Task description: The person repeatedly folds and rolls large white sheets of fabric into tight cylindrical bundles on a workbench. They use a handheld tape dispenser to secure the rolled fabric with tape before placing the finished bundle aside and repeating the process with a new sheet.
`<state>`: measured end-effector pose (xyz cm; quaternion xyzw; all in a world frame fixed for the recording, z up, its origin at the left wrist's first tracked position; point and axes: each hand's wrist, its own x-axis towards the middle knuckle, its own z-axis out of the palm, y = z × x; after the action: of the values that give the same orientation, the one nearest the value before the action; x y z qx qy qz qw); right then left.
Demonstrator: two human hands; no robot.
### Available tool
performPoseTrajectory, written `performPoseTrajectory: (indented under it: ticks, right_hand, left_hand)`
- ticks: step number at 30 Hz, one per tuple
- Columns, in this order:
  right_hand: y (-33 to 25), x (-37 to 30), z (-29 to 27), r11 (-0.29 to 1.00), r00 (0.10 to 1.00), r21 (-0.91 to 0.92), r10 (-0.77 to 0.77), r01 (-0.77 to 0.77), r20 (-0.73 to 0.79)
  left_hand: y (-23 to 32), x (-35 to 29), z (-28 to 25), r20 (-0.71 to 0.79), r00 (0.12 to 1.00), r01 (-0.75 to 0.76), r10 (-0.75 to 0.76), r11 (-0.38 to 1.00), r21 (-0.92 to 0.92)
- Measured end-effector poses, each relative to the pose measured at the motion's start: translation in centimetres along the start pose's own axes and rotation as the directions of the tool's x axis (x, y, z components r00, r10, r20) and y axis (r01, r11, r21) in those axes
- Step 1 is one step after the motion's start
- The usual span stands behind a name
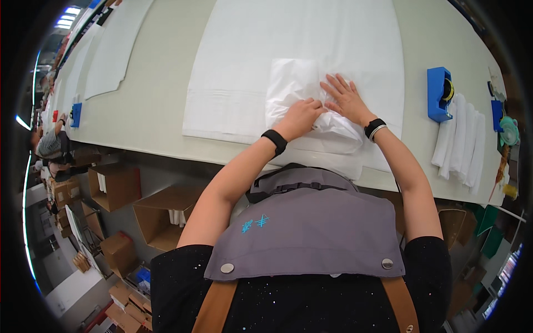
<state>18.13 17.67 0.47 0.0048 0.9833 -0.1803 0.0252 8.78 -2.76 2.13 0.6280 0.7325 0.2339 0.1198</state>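
Observation:
A crinkled, thin white plastic sheet [288, 83] lies partly folded near the table's front edge, its loose lower part bunched towards me. My left hand [302, 117] has its fingers curled and pressed together on the plastic, gripping a bit of it. Just to the right, my right hand [347, 102] rests flat on the same sheet with fingers spread. Both hands are close together, almost touching. Beneath them spreads a stack of large flat white sheets [222, 83].
A blue tape dispenser [438, 94] stands at the right beside several white rolls [461, 136]. More white sheets [114, 55] lie far left, near another blue dispenser [76, 115]. A person [50, 141] is at the far left. Cardboard boxes [166, 213] sit below the table [155, 111].

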Motion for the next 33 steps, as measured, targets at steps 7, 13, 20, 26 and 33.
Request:
performPoseTrajectory:
  ticks: [7,13,20,26,33]
  right_hand:
    - [-6.1,-4.6,-6.2,0.965,0.969,0.093,-0.247,0.247,-0.013]
    - [-5.6,-6.9,-3.1,0.959,0.96,-0.059,-0.272,0.276,0.064]
    - [-5.1,-4.5,-3.3,0.936,0.935,-0.101,-0.345,0.337,-0.076]
    - [-5.4,-4.0,-2.2,0.952,0.936,0.06,-0.28,0.299,-0.213]
    - [-4.2,-2.5,-2.3,0.884,0.992,0.454,-0.065,0.108,-0.109]
  left_hand:
    - [-2.6,2.6,-0.1,0.252,0.957,0.204,-0.145,0.953,-0.224]
    - [-2.8,5.4,-1.5,0.516,0.838,0.326,-0.179,0.922,-0.209]
    - [-3.0,5.8,-2.0,0.59,0.789,0.329,-0.171,0.929,-0.171]
    - [-2.7,3.2,-3.8,0.462,0.878,0.287,-0.126,0.91,-0.298]
    - [-2.3,-5.0,-7.0,0.176,0.962,-0.253,0.209,0.925,0.282]
